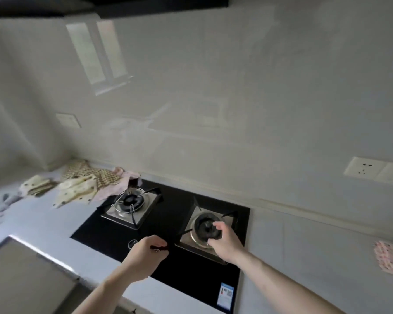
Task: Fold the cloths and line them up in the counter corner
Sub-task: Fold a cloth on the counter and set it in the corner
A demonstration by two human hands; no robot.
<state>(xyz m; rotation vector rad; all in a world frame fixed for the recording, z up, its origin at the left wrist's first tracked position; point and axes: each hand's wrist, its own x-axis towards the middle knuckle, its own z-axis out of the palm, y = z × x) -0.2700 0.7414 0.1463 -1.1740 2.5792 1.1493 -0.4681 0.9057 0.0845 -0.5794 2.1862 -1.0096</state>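
Cloths [86,186] heaped in corner; 2 burners [132,201].

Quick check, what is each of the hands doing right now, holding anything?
Left hand: fingers curled over the stove; something small and dark-red shows at them, cannot tell if gripped.
Right hand: fingers loosely curled above the right burner, holding nothing visible.

Soft dim daylight, window glare on wall [95,57] — blurred, edges bowed.
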